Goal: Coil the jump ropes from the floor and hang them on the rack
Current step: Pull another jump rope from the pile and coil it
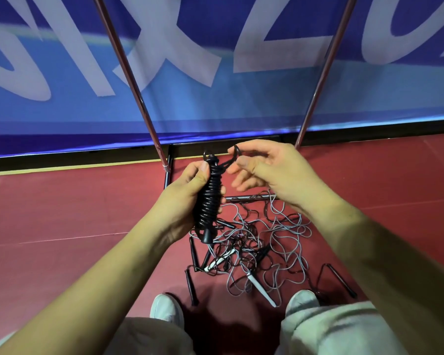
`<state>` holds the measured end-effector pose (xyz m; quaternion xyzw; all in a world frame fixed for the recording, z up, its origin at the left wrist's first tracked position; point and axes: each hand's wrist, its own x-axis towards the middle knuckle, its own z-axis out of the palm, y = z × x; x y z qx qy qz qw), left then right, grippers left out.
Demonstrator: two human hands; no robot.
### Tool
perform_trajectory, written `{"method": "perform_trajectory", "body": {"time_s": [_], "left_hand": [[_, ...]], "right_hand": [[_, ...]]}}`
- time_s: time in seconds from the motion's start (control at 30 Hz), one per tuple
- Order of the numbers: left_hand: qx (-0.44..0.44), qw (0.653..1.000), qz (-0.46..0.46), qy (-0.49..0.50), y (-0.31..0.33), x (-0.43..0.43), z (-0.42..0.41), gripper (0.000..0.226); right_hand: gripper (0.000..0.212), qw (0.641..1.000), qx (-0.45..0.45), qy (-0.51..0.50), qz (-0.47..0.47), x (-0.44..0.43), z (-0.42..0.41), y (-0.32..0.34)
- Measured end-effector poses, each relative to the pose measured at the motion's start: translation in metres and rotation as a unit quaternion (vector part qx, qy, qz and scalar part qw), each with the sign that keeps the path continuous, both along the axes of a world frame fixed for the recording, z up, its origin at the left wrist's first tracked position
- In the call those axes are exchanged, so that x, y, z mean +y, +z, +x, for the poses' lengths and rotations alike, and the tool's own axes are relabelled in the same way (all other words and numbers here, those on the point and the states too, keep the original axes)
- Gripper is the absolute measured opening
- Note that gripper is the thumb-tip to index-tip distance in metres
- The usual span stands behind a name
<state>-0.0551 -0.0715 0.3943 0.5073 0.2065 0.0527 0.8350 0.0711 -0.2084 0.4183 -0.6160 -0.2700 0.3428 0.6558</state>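
1 black jump rope, tightly coiled around its handles.

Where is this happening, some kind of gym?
Probably a sports hall or gym: a red sports floor with painted lines, a big blue banner along its edge, and a tangle of jump ropes at the person's feet.

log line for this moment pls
left hand: grips coiled black rope | right hand: pinches its end loop | tangled ropes: on floor | rack: nothing hung in view
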Motion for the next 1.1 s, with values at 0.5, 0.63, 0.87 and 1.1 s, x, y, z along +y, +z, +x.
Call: {"method": "perform_trajectory", "body": {"time_s": [0.5,0.63,0.87,1.1], "left_hand": [[0.047,0.968,0.248,0.001,-0.0022,-0.0018,-0.0037,0.031],[0.029,0.955,0.295,-0.004,0.001,-0.005,-0.0044,0.015],[0.0,0.946,0.323,-0.033,0.0005,-0.0044,-0.0058,0.02],[-0.015,0.91,0.414,-0.037,-0.0059,-0.0029,-0.0073,0.037]], "right_hand": [[0.015,0.999,0.004,-0.051,0.001,0.0021,-0.0021,-0.0066],[0.004,0.998,-0.016,-0.04,-0.047,0.0027,-0.0021,-0.0093],[0.007,0.994,-0.018,-0.066,-0.084,-0.0001,-0.0004,-0.0108],[0.009,0.99,-0.046,-0.06,-0.123,-0.0014,-0.0007,-0.0093]]}}
